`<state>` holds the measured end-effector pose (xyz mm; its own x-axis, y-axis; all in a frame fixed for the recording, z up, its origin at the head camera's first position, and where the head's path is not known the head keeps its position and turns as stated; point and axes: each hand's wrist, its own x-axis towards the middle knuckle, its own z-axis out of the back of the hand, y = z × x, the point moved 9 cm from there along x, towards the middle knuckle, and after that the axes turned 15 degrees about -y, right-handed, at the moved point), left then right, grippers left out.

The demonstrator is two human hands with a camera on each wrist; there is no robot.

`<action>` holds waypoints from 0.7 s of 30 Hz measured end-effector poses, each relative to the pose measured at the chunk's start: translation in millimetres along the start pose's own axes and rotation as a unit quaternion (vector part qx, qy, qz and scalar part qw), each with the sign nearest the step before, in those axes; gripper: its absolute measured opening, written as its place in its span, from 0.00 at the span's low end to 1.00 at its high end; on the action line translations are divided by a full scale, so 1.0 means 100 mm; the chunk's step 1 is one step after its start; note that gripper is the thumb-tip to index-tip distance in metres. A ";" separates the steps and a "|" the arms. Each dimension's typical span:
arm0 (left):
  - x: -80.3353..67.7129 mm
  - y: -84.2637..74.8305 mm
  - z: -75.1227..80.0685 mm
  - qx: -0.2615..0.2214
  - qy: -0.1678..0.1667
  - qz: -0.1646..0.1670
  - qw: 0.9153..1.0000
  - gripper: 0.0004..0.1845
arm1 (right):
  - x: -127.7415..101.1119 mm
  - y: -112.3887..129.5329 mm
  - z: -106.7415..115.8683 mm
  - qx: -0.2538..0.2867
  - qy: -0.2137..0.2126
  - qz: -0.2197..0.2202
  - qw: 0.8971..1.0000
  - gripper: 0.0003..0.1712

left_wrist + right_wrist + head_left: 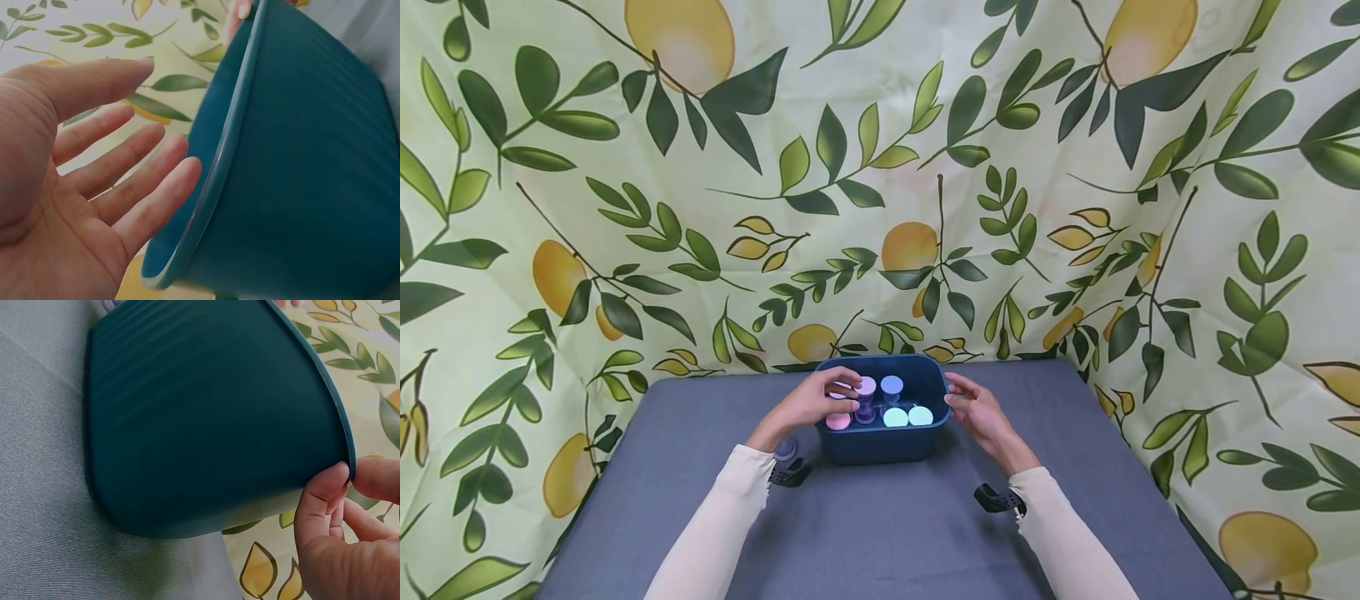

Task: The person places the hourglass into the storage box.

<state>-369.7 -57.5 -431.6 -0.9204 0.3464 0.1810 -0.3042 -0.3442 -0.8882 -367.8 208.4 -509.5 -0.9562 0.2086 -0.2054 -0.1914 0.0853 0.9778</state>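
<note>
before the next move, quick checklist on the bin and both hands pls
1. Right hand pinches the rim of the teal bin: ok.
2. Left hand has a grip on the bin: not ok; the left wrist view shows the fingers straight by the rim.
3. Bin sits on the grey table: ok.
4. Pastel containers are inside the bin: ok.
5. Small purple item outside the bin, by the left wrist, is clear of the arm: cannot tell.
</note>
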 end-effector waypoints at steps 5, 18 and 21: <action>-0.07 0.00 0.15 0.001 -0.037 0.001 0.999 0.21 | 0.01 0.00 -0.01 0.006 0.003 -0.001 1.000 0.29; -0.22 -0.06 0.52 0.001 -0.101 -0.010 0.995 0.19 | 0.02 -0.01 -0.01 0.010 0.010 0.000 1.000 0.30; -0.27 -0.06 0.62 0.006 -0.120 -0.010 0.993 0.19 | 0.02 -0.01 -0.01 0.010 0.006 -0.003 1.000 0.30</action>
<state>-358.5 -118.8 -405.2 -0.9460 0.1364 0.2942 -0.3238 -0.3506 -0.8788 -370.2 207.6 -510.8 -0.9574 0.1968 -0.2112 -0.1934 0.1058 0.9754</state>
